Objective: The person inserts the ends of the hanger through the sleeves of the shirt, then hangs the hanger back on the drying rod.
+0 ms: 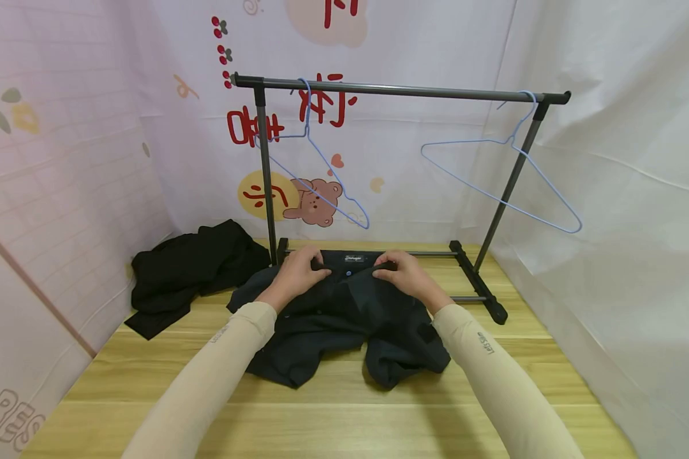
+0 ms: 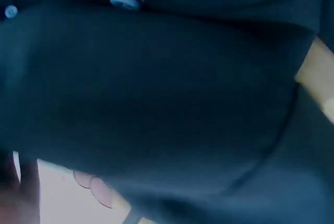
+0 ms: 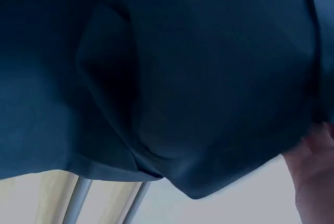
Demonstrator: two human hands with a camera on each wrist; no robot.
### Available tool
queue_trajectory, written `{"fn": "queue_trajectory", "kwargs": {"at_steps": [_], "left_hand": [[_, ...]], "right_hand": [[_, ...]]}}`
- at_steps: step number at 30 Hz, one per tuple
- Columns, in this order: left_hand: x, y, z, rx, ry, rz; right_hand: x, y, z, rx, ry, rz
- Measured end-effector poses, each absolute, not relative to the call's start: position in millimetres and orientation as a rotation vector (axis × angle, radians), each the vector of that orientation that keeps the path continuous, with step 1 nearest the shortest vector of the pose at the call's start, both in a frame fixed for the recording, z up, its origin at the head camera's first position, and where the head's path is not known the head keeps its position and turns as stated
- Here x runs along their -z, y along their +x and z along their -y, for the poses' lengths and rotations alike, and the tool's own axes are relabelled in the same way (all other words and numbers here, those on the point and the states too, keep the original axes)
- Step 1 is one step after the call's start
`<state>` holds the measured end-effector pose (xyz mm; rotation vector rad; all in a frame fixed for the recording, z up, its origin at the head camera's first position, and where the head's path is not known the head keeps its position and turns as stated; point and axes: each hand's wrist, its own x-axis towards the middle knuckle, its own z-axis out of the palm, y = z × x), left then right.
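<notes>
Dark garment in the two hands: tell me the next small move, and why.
Probably raise the dark garment a little by its upper edge so the folds fall straight: the left hand and right hand each have a grip on that edge, either side of the label, while the lower part lies bunched on the table.

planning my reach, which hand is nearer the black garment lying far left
Left. The left hand is right of the black garment, gripping the dark clothing; the right hand grips it farther right.
</notes>
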<state>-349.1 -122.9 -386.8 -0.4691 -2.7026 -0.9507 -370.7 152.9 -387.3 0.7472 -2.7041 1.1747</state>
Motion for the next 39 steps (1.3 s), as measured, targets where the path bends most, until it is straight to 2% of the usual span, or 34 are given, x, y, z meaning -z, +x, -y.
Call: {"fn": "queue_trajectory", "kwargs": {"at_steps": [5, 10, 19, 23, 28, 35, 39], "left_hand": [[382, -345, 118, 1.011, -0.392, 2.731], [389, -343, 129, 0.958, -0.354, 2.927], [426, -335, 157, 0.605, -0.321, 3.045], [434, -332, 158, 0.586, -0.308, 3.052], [432, -338, 151, 0.705, -0.309, 3.023], [430, -345, 132, 1.201, -0.255, 3.084], [432, -345, 126, 1.296, -0.271, 3.055]], "right_hand": [[388, -368, -142, -0.977, 0.494, 2.672], [398, -363, -137, -0.853, 0.385, 2.76], [434, -361, -148, -0.665, 0.388, 3.074], [436, -360, -148, -0.629, 0.433, 3.12], [427, -363, -148, -0.578, 0.432, 3.128], [425, -361, -151, -0.585, 0.429, 3.14], [426, -362, -155, -0.623, 0.448, 3.147]]}}
